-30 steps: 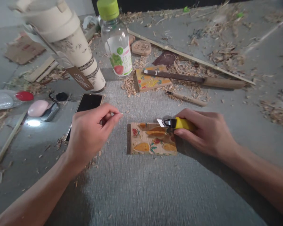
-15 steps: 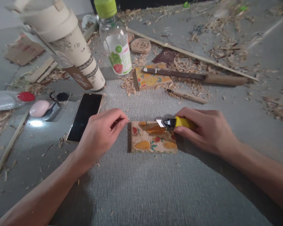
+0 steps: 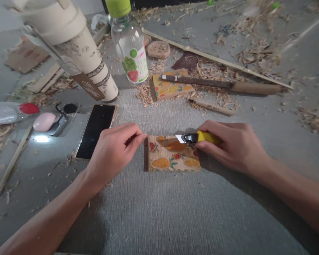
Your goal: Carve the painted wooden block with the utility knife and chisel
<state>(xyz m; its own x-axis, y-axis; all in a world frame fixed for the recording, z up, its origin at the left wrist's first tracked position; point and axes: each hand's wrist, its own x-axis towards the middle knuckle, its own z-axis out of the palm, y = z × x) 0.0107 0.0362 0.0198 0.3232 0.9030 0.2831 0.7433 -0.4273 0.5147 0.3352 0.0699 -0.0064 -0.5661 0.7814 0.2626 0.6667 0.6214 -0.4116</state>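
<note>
My right hand (image 3: 228, 147) is closed around a yellow utility knife (image 3: 208, 137). Its short bare blade points left, over the upper part of a flat wooden block (image 3: 172, 164) painted with orange, red and green fruit shapes. The block lies on the grey cloth-textured table between my hands. My left hand (image 3: 118, 145) is closed in a pinch at the block's upper left corner. Whether anything sits between those fingertips is too small to make out. A black phone (image 3: 97, 131) lies just beyond my left wrist.
Behind the block are a second painted block (image 3: 172, 92) with a wooden-handled file (image 3: 210, 83) across it, and a thin carving tool (image 3: 212, 107). A green-capped bottle (image 3: 131, 53) and a tall cream tumbler (image 3: 82, 56) stand at the back left. Wood shavings (image 3: 257, 53) are scattered about.
Hardly anything differs. My left fingertips have shifted very slightly to the right, and the whole view has moved a little. The knife stays over the block.
</note>
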